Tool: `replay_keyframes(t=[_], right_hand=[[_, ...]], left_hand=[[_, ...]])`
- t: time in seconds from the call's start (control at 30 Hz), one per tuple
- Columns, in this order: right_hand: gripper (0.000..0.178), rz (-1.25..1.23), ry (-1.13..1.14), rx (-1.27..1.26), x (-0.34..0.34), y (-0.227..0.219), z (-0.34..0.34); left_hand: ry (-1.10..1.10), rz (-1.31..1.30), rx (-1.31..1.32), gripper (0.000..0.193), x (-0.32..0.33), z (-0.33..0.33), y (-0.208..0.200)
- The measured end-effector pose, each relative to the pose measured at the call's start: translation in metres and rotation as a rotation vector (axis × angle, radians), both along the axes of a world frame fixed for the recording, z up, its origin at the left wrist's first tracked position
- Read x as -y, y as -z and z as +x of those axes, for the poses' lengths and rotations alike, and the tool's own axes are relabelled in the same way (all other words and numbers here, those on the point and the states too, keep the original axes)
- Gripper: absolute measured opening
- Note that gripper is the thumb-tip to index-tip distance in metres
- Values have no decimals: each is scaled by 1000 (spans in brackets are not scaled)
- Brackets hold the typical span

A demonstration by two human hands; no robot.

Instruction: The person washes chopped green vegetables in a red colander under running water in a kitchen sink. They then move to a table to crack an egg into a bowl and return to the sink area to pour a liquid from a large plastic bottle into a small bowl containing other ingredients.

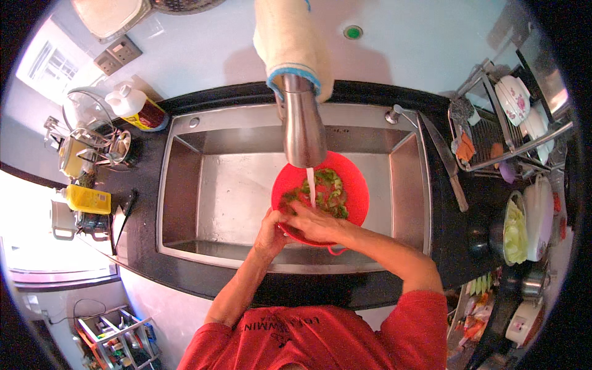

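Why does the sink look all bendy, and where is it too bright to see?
In the head view, the wide fisheye lens bows the edges of the sink and black counter; in the same view, glare whites out the area by the left edge, and soft shadows fall on the wall beside the faucet.

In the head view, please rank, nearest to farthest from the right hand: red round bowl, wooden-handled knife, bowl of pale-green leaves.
1. Red round bowl, directly underneath.
2. Wooden-handled knife, right side.
3. Bowl of pale-green leaves, far right.
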State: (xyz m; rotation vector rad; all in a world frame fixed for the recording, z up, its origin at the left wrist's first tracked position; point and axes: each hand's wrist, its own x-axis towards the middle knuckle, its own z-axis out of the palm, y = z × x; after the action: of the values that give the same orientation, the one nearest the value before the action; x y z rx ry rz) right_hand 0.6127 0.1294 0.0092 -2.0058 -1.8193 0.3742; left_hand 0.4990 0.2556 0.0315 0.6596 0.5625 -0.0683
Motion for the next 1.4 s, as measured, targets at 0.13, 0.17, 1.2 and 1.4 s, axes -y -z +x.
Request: replay_keyframes(t=[0.13, 0.17, 1.2, 1.4], right_hand=[[40, -90, 138, 115, -2, -55, 40], [60, -172, 282, 112, 6, -59, 36], [52, -164, 87, -168, 9, -35, -17], [44, -90, 341, 155, 9, -12, 13]], left_hand=[[35, -23, 53, 60, -6, -4, -9], [18, -36, 71, 60, -9, -5, -7], [-16, -43, 7, 56, -7, -5, 17], [-15, -178, 50, 54, 1, -6, 12]])
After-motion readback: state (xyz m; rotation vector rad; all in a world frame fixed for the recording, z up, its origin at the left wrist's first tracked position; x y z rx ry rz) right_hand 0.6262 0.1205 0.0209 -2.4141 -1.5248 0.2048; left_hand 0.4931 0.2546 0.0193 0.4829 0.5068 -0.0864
